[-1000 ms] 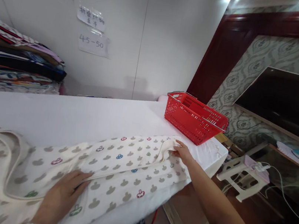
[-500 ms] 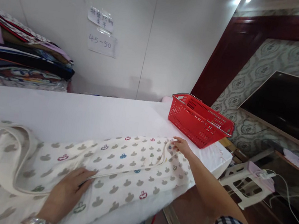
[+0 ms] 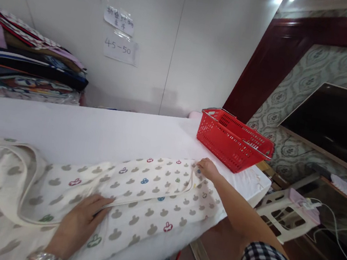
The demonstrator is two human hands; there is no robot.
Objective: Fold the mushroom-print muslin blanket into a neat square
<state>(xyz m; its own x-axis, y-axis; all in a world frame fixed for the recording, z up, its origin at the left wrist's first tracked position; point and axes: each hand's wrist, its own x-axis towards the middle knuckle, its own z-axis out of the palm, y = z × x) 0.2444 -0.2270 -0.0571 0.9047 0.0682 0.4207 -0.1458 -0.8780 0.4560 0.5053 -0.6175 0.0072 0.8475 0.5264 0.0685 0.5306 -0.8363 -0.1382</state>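
Note:
A white cloth (image 3: 164, 189) printed with grey, red, blue and green mushrooms lies along the table's near side, partly folded, with a cream bound edge. My left hand (image 3: 85, 221), wearing a metal watch, rests on it at left of centre. Its thumb and fingers close on the bound edge there. Farther right, my right hand (image 3: 207, 169) pinches the cloth near its far right corner, fingertips partly hidden in the fabric. Between the hands the upper layer is fairly smooth; left of my left hand it bunches into loose curves.
A red plastic basket (image 3: 235, 143) with metal handles stands at the table's right end. Folded fabrics (image 3: 33, 61) are piled at the back left. The white table (image 3: 121, 133) meets a pale wall with paper signs. A plastic stool (image 3: 292, 208) with cables stands beyond the right edge.
My right hand's fingers, stretched out before, have curled down and closed on the cloth near its corner. My left hand stays in place on the bound edge.

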